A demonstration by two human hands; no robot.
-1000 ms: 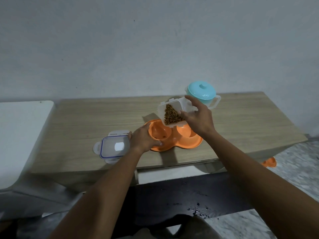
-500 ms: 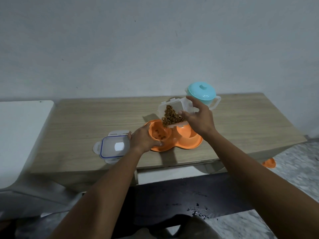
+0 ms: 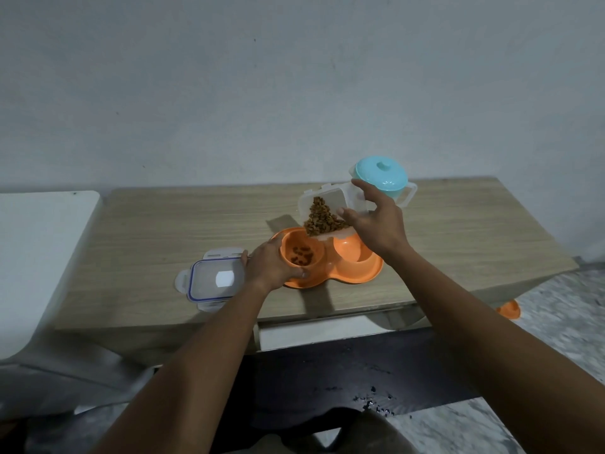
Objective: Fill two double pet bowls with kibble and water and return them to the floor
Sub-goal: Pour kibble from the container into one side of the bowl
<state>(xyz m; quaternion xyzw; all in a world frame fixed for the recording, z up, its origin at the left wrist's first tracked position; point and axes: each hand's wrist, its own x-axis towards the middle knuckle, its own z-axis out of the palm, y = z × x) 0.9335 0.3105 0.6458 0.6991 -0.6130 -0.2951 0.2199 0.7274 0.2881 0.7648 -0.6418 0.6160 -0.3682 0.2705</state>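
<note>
An orange double pet bowl (image 3: 360, 273) sits on the wooden table (image 3: 163, 224). My left hand (image 3: 271, 265) grips its left rim. My right hand (image 3: 376, 224) holds a clear kibble container (image 3: 327, 204) tilted over the left cup, brown kibble heaped at its lower edge. Some kibble (image 3: 302, 255) lies in the left cup; the right cup holds none. A second orange bowl (image 3: 509, 311) shows partly on the floor past the table's right corner.
The container's clear lid (image 3: 216, 278) with blue seal lies left of the bowl. A teal-lidded jug (image 3: 383, 175) stands behind my right hand. A white surface (image 3: 39, 257) adjoins the table's left. Dark specks lie on the floor below.
The container has tipped further and kibble has fallen into the left cup, which was empty a second ago. My left hand has stayed on the rim.
</note>
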